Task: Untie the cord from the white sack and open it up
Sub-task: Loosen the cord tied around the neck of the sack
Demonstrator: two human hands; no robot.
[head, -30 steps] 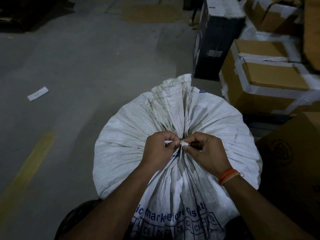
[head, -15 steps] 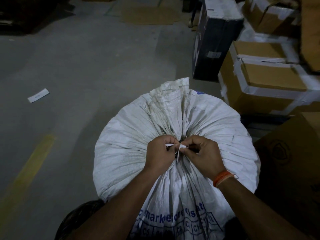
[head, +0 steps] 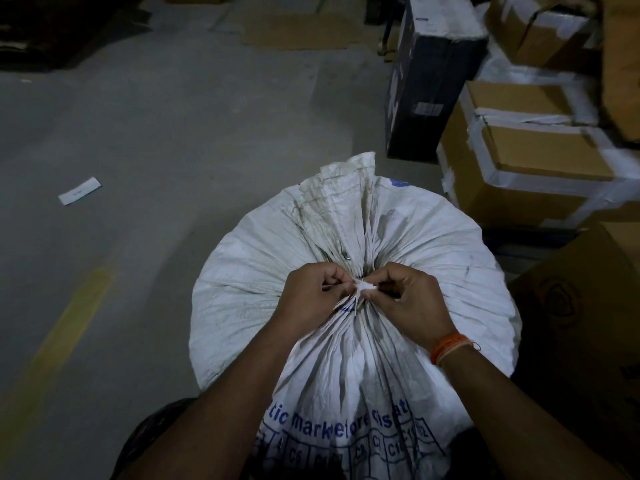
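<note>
A full white woven sack (head: 242, 271) with blue print stands on the floor right in front of me. Its mouth is gathered into a bunch that fans out beyond the tie. A thin white cord (head: 364, 287) is knotted around the gathered neck. My left hand (head: 311, 296) pinches one cord end on the left of the knot. On the other side, my right hand (head: 408, 303), with an orange wristband, pinches the knot. Both sets of fingertips meet at the knot, and most of the cord is hidden under them.
Taped cardboard boxes (head: 526, 161) are stacked close on the right, with a dark box (head: 429, 81) behind the sack. A large carton (head: 588, 323) stands at the near right. Grey concrete floor with a yellow line (head: 65, 327) and a paper slip (head: 79, 190) lies left.
My hands stay at the knot; the fingers have shifted slightly, with the left hand drawing a short cord end to the left. The sack has not moved.
</note>
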